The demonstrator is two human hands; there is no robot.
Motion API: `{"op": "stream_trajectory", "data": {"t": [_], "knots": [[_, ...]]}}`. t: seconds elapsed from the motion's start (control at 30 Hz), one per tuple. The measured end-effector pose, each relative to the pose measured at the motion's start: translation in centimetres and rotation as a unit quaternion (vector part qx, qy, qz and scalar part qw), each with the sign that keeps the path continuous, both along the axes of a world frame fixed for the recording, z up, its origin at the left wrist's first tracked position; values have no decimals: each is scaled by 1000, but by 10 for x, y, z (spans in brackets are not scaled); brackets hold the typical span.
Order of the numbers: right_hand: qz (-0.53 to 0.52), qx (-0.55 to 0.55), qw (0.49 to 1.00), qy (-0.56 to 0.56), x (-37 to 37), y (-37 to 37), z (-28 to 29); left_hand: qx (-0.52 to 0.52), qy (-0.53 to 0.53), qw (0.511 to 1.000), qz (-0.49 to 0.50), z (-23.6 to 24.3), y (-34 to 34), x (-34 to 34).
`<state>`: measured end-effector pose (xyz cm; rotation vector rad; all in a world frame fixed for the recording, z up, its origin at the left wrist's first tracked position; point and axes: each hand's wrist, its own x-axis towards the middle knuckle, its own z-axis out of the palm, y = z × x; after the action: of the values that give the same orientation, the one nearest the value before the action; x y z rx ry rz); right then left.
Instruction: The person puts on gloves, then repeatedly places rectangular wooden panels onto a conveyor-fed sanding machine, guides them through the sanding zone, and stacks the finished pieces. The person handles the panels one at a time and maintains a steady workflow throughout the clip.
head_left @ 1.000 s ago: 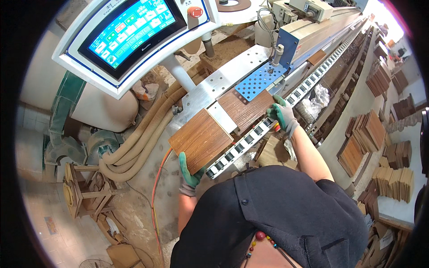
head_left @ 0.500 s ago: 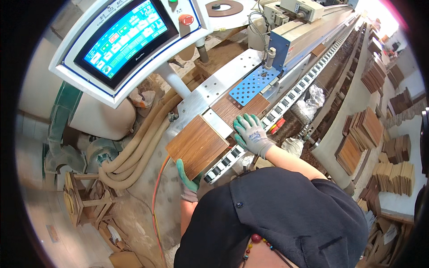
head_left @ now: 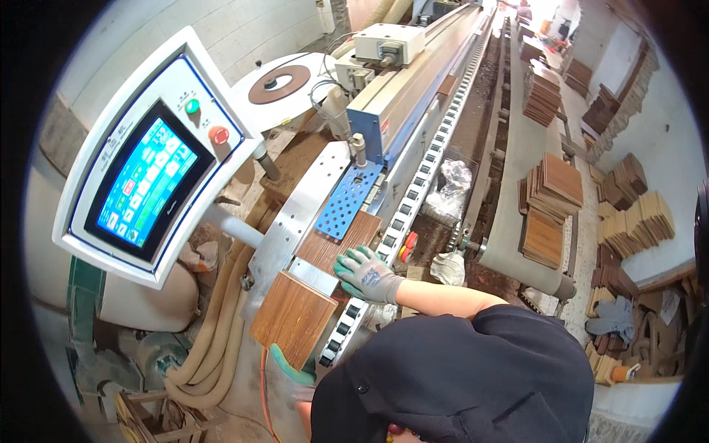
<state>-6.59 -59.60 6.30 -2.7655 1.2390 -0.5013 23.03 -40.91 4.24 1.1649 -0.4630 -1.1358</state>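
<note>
My left hand [head_left: 288,369], in a green-coated glove and partly hidden by my dark clothing, grips the lower edge of a square wood-grain board [head_left: 294,317]. My right hand [head_left: 365,275], gloved too, lies with fingers spread at the near edge of a second, darker board [head_left: 329,251], over the bare metal strip [head_left: 314,276] between the boards. That second board lies partly under a blue perforated plate [head_left: 341,199] on the machine's steel bed [head_left: 284,236]. A white roller track [head_left: 405,209] runs along the right of the boards.
A control panel [head_left: 103,214] with a lit screen stands at left, above flexible hoses [head_left: 188,384]. A round white reel table [head_left: 251,88] is behind. A conveyor [head_left: 517,258] at right carries board stacks [head_left: 550,184]; more stacks [head_left: 642,221] stand by the wall. A person [head_left: 523,11] is far back.
My right hand has left the darker board's right edge and now lies flat at its near end. My left hand keeps its grip. The view has tilted up, showing more wall.
</note>
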Motion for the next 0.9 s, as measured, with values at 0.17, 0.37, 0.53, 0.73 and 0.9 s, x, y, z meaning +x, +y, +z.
{"op": "stream_trajectory", "data": {"t": [0.17, 0.37, 0.53, 0.73, 0.9], "knots": [[2, -20, 1000, -10, 0, -2, -3, -56, -509, 855, -82, -35, 13, 13], [1, -31, 999, -19, 0, -2, -3, -37, -385, 918, -83, -37, 9, 12], [-1, -28, 1000, -12, -1, -3, -1, 6, -326, 943, -67, -8, 5, -6], [4, -8, 1000, 6, 0, -4, 0, 92, -43, 995, -3, 21, -6, -19], [4, 0, 1000, 17, 0, -5, 6, 139, -8, 990, 11, 33, -11, -23]]}}
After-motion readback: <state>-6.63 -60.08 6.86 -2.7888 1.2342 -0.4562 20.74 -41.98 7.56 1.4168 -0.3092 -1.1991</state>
